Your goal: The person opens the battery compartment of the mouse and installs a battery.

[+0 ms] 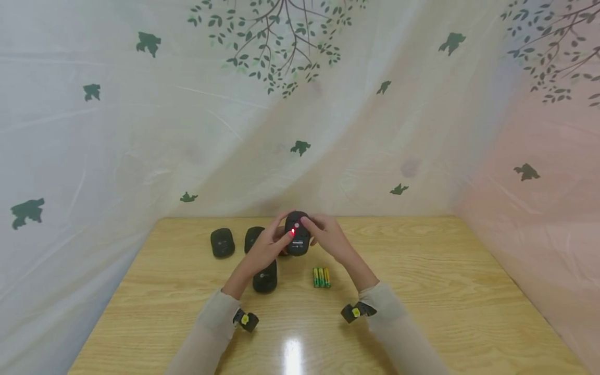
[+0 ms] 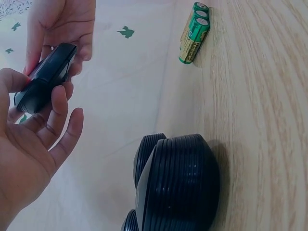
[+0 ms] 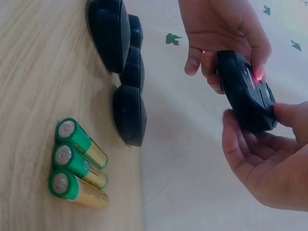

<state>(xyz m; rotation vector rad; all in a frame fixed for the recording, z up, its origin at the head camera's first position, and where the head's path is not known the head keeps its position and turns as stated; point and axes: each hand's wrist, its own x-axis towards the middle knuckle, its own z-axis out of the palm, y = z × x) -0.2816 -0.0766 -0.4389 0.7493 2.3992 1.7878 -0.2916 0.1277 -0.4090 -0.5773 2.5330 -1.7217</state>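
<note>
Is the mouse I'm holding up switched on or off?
The mouse looks on: a red light glows on its underside, where the left hand touches it.

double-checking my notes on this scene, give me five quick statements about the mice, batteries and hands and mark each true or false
1. The left grip and the right grip both hold the raised mouse. True.
2. The raised mouse turns its top towards the head view. False: its underside faces that view, with a red light showing.
3. Three batteries lie side by side on the table. True.
4. The batteries are plain white. False: they are green and gold.
5. In the head view, all the other mice are right of the batteries. False: they are left of them.
</note>
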